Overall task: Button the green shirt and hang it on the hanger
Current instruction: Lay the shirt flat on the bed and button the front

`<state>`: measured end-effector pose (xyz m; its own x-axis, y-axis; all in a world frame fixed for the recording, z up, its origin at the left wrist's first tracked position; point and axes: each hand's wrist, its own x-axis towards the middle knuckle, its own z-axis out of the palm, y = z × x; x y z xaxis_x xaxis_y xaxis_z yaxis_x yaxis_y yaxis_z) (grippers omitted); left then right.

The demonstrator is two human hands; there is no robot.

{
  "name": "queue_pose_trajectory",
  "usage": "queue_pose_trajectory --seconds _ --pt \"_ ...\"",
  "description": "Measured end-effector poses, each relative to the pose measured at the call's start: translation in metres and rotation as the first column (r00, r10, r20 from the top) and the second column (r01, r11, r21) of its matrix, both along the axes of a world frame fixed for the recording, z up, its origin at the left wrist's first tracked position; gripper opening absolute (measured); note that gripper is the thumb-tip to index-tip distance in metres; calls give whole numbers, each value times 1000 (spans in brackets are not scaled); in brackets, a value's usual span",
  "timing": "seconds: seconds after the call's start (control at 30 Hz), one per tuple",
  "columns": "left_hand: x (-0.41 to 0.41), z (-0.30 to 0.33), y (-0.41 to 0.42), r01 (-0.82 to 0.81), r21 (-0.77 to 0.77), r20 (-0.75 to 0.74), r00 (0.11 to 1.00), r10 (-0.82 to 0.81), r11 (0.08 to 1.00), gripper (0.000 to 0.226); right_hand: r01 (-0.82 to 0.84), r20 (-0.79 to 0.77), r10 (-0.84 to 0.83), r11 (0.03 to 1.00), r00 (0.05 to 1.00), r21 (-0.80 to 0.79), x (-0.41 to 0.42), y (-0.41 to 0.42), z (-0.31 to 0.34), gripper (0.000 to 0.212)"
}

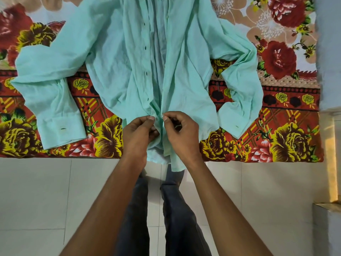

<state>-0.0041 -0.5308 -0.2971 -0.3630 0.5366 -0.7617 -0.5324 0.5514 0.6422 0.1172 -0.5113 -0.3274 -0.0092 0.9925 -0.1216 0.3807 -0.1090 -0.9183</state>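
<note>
A mint green long-sleeved shirt lies face up and unbuttoned on a bed, its hem toward me and hanging a little over the edge. Both sleeves are folded back at its sides. My left hand pinches the left front edge, the one with the buttonholes, near the hem. My right hand pinches the right front edge and holds a small pale button between thumb and forefinger. The two edges almost meet between my hands. Above them the shirt front gapes open. No hanger is in view.
The bed is covered with a red, yellow and beige flowered sheet. Its near edge runs across the view, with white floor tiles below. My legs in dark trousers stand against the bed. A pale wall and ledge rise at the right.
</note>
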Motion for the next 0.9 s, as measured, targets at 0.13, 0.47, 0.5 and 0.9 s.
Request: queue_pose_trajectory --seconds 0.13,0.47,0.5,0.9 --pt "7 -2 -5 38 47 -13 999 -38 998 10 0 7 0 1000 1000 12 -2 -2 3 8" --pt "2 -9 -9 130 111 -123 986 -116 985 19 -24 20 25 1000 999 -17 1 0 6 7" --pt "0 -9 -8 152 113 -154 979 -134 982 15 -37 21 37 999 999 -20 2 1 7 7" --pt "-6 -3 1 242 112 -199 956 -216 964 11 -51 54 53 998 997 -36 1 6 9 15"
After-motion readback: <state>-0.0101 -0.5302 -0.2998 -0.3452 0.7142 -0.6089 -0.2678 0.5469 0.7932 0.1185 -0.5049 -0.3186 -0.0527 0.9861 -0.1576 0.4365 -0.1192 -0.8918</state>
